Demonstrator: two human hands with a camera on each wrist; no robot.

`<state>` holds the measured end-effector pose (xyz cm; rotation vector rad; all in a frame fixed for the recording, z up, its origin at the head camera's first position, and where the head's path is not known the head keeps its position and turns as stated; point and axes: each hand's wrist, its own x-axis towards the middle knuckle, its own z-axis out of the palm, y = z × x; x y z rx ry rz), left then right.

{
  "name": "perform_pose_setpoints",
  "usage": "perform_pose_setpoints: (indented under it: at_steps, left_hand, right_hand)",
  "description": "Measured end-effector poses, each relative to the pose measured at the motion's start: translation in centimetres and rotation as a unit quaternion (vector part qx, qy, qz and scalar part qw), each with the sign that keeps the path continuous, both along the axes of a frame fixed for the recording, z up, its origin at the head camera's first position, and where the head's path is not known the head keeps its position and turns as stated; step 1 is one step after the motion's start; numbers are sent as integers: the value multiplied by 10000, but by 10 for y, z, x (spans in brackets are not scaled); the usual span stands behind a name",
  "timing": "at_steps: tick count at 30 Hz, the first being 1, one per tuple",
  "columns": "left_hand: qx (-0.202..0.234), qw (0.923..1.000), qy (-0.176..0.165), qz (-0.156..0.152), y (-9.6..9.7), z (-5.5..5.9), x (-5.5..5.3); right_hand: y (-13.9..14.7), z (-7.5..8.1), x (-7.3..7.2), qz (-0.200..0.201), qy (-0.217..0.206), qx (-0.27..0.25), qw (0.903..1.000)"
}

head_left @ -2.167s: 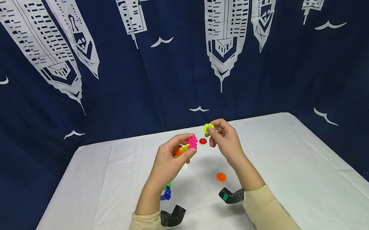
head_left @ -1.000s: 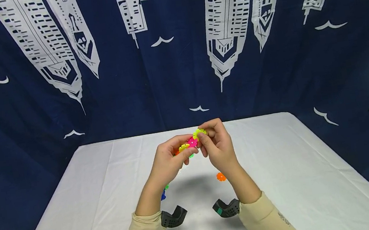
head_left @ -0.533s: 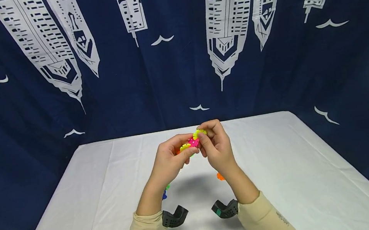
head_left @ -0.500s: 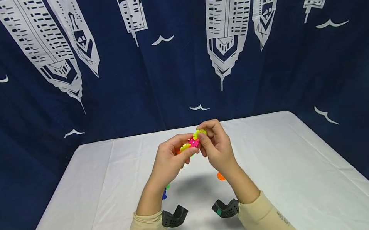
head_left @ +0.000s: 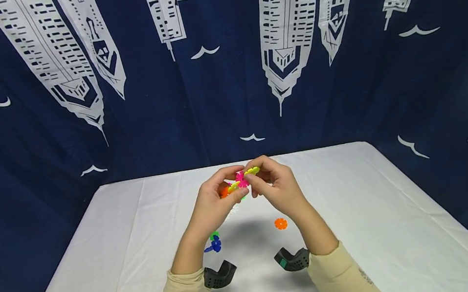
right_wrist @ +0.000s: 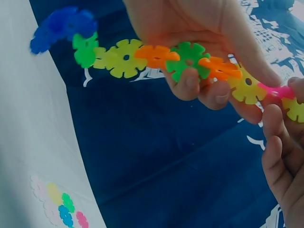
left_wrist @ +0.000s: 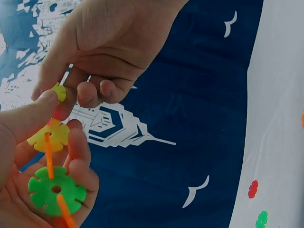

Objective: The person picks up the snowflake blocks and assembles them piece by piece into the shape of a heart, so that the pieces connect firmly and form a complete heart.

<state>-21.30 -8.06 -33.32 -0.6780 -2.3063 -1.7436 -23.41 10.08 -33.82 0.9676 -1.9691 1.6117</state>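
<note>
My left hand (head_left: pixel 212 198) holds a chain of slotted plastic flower discs above the table. In the right wrist view the chain runs from blue discs (right_wrist: pixel 61 26) at its far end through green, yellow and orange ones to a pink disc (right_wrist: pixel 278 91). My right hand (head_left: pixel 281 184) pinches a lime-yellow disc (head_left: pixel 252 170) between thumb and index finger, right at the edge of the pink disc. Both hands' fingertips meet around this end. In the left wrist view a green disc (left_wrist: pixel 71 190) lies against the left fingers, and the thumb covers part of the pink one.
A loose orange disc (head_left: pixel 281 223) lies on the white tablecloth (head_left: pixel 406 241). Red (left_wrist: pixel 253 189) and green (left_wrist: pixel 261 219) discs show in the left wrist view. Several pale and coloured discs (right_wrist: pixel 66 216) lie together in the right wrist view. Behind hangs a navy printed curtain (head_left: pixel 219 103).
The right hand has brought the lime-yellow disc leftward from apart to against the pink disc. Since half a second ago, it has turned and the lime-yellow disc now shows nearly edge-on.
</note>
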Motion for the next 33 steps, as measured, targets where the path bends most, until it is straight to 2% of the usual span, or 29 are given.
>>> perform_pose_setpoints:
  at_steps: [5,10,12,14,17,20,22,24,26,30,33]
  left_hand:
    - [-122,9999,-46,-43,-2,-1,-2]
    - [-324,9992,144,178,-8,-2,-5]
    - [-323,9991,78,280,-11,-3,-7]
    - [-275,9989,-143,356,-13,-3,-9]
    - [-228,9970,-649,364,-17,-5,-12]
    - [-261,9926,-1184,100,-19,-7,-15]
    - [-248,9900,-1379,-181,-20,-8,-16]
    - [-76,9879,-1497,-397,-21,-8,-17]
    - [219,9873,-1497,-488,-23,-8,-18]
    - [1081,9814,-1531,-405,-26,-8,-18]
    - [1560,9760,-1500,-253,-27,-7,-18]
  right_hand:
    - [7,3,-2,-106,-26,-170,9998]
    - [17,6,-5,-336,44,-799,9962]
    - [22,8,-6,-425,85,-1101,9930]
    - [27,10,-7,-543,139,-1366,9890]
    - [32,11,-7,-689,223,-1796,9811]
    - [36,13,-7,-755,323,-2227,9714]
    - [37,13,-7,-759,388,-2467,9653]
    - [38,13,-8,-690,423,-2681,9600]
    - [39,13,-9,-662,432,-2782,9573]
    - [41,11,-11,-638,288,-2759,9586]
    - [42,8,-13,-579,91,-2665,9621]
